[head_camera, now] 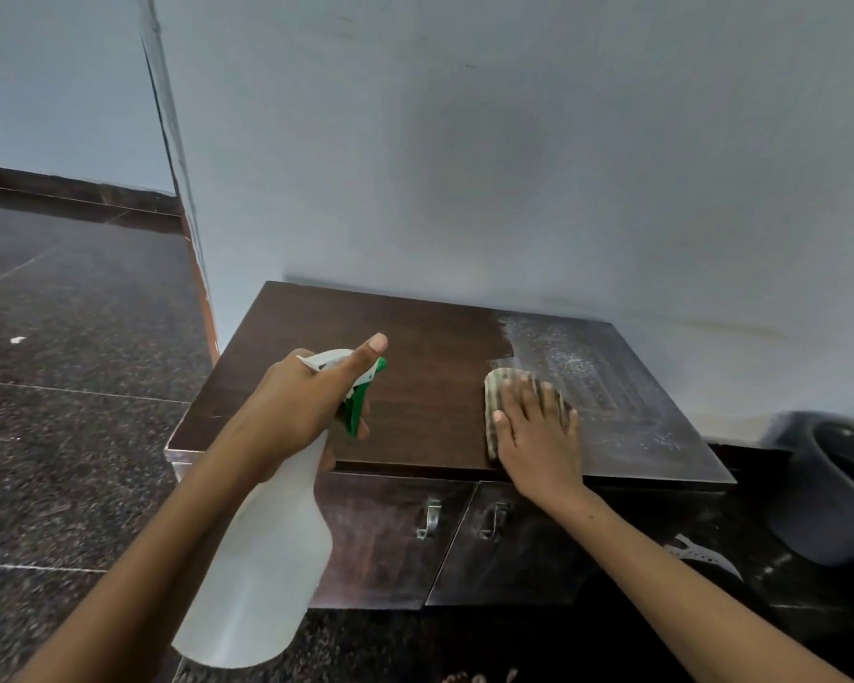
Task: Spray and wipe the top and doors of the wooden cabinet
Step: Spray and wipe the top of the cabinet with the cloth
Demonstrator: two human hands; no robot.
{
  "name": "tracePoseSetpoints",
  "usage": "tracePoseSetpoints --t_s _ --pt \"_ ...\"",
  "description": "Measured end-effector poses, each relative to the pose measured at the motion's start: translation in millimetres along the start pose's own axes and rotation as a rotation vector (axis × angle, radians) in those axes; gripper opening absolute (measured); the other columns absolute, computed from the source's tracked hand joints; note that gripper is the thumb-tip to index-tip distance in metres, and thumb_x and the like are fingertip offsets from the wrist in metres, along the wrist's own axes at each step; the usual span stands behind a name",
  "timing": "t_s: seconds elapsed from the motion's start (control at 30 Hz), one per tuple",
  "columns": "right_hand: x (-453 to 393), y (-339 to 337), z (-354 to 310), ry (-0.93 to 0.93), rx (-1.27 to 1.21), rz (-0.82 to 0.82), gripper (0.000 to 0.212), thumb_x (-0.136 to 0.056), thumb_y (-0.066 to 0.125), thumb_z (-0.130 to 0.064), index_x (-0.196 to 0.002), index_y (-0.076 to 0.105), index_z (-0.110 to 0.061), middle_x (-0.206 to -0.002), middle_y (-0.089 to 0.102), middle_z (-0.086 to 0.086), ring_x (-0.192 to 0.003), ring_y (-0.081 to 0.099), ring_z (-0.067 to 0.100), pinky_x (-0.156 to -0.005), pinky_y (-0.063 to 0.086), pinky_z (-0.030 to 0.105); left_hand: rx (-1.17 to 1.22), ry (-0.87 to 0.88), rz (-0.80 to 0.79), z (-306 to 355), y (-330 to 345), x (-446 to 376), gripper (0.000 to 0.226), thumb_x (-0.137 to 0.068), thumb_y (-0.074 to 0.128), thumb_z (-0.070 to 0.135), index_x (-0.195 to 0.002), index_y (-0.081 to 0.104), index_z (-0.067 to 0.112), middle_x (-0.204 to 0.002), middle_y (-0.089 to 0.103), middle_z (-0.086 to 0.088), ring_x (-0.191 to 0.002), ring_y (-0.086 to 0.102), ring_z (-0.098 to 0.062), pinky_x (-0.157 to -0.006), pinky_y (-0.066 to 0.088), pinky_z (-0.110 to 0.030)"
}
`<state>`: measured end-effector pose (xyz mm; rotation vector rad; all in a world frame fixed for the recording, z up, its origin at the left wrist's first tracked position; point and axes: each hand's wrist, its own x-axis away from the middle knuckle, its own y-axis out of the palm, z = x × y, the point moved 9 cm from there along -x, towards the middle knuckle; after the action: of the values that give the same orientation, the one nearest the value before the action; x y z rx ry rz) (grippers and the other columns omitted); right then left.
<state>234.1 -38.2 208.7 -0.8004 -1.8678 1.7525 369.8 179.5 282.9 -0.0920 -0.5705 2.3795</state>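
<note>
A low dark wooden cabinet [425, 386] stands against the wall, with two front doors [380, 534] that carry metal handles. My left hand [297, 406] grips a white spray bottle [262, 559] with a green trigger, held above the cabinet's left front corner, thumb raised. My right hand [538, 436] lies flat on a striped cloth [501, 391] pressed onto the top near the middle front. The left half of the top looks dark and clean. The right half [612, 386] is pale with dust and spray droplets.
A pale wall rises directly behind the cabinet. A dark grey bucket [829, 490] sits on the floor at the right. Dark speckled tile floor [70, 436] spreads to the left, with a wall corner at the back left. A white scrap [706, 554] lies by the bucket.
</note>
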Motion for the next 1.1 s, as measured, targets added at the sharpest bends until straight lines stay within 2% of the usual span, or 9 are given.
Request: tracePoseSetpoints --t_s 0.17,0.27,0.37,0.43,0.57,0.77,0.9,0.97,1.1 --pt "-1 3 -62 -0.245 0.042 0.046 0.082 -0.081 -0.015 -0.062 -0.149 -0.003 -0.019 -0.155 -0.012 -0.002 -0.142 -0.021 0.021 -0.115 -0.011 0.050 -0.004 -0.012 -0.003 0 8 -10 0.079 -0.071 0.040 0.077 -0.104 0.066 0.011 -0.074 0.066 -0.008 -0.049 0.056 -0.016 -0.048 0.045 -0.026" --pt "-19 9 -101 -0.373 0.005 0.040 0.076 -0.086 -0.007 -0.061 -0.149 -0.001 -0.020 -0.158 -0.006 0.002 -0.144 -0.014 0.021 -0.116 -0.008 0.050 -0.002 -0.015 0.001 -4 11 -20 0.093 -0.063 0.041 0.091 -0.111 0.066 0.015 -0.084 0.070 -0.011 -0.057 0.058 -0.018 -0.058 0.045 -0.031" --pt "-50 9 -108 -0.410 -0.048 0.023 0.061 -0.095 0.014 -0.047 -0.150 0.003 -0.023 -0.159 0.000 0.000 -0.146 -0.007 0.017 -0.117 -0.004 0.048 -0.047 -0.041 0.023 -6 10 -24 0.101 -0.058 0.038 0.091 -0.116 0.063 0.012 -0.089 0.068 -0.010 -0.075 0.061 -0.021 -0.061 0.042 -0.030" --pt "-71 9 -98 -0.396 -0.036 0.005 0.059 -0.098 0.019 -0.044 -0.150 0.002 -0.021 -0.159 -0.001 0.000 -0.145 -0.007 0.016 -0.117 -0.006 0.045 -0.042 -0.054 0.018 -7 11 -25 0.105 -0.054 0.038 0.093 -0.116 0.062 0.011 -0.085 0.069 -0.009 -0.074 0.061 -0.021 -0.060 0.042 -0.029" --pt "-101 8 -50 -0.265 0.018 -0.014 0.059 -0.099 0.015 -0.043 -0.150 -0.001 -0.016 -0.158 -0.003 0.003 -0.145 -0.008 0.018 -0.117 -0.005 0.045 -0.027 -0.041 -0.015 -3 14 -25 0.089 -0.061 0.039 0.082 -0.106 0.066 0.010 -0.073 0.072 -0.010 -0.052 0.057 -0.018 -0.052 0.046 -0.028" --pt "-92 7 -19 -0.055 -0.030 -0.041 0.060 -0.099 0.018 -0.038 -0.150 0.000 -0.011 -0.158 -0.005 0.008 -0.145 -0.008 0.021 -0.118 -0.003 0.045 -0.027 -0.052 -0.034 -4 17 -24 0.090 -0.065 0.041 0.083 -0.115 0.060 0.010 -0.079 0.075 -0.013 -0.051 0.057 -0.019 -0.053 0.047 -0.030" --pt "-53 5 -73 -0.217 -0.046 0.030 0.059 -0.098 0.020 -0.035 -0.150 0.003 -0.013 -0.158 -0.002 0.005 -0.145 -0.008 0.020 -0.118 -0.006 0.042 -0.011 -0.042 -0.050 -1 18 -20 0.083 -0.069 0.043 0.079 -0.109 0.064 0.010 -0.078 0.075 -0.014 -0.043 0.055 -0.016 -0.050 0.046 -0.029" --pt "-32 4 -89 -0.327 -0.087 0.035 0.057 -0.098 0.020 -0.035 -0.150 0.005 -0.015 -0.158 0.000 0.001 -0.145 -0.007 0.016 -0.118 -0.003 0.040 -0.012 -0.043 -0.044 -1 16 -18 0.089 -0.067 0.044 0.086 -0.112 0.064 0.012 -0.082 0.075 -0.014 -0.047 0.056 -0.018 -0.052 0.047 -0.031" --pt "-1 -3 -79 -0.496 -0.104 0.064 0.067 -0.088 0.003 -0.045 -0.150 0.011 -0.020 -0.158 0.007 -0.005 -0.144 -0.001 0.006 -0.118 0.000 0.032 -0.019 -0.035 -0.041 0 17 -15 0.105 -0.055 0.042 0.098 -0.115 0.064 0.014 -0.092 0.070 -0.018 -0.059 0.055 -0.023 -0.057 0.047 -0.034"
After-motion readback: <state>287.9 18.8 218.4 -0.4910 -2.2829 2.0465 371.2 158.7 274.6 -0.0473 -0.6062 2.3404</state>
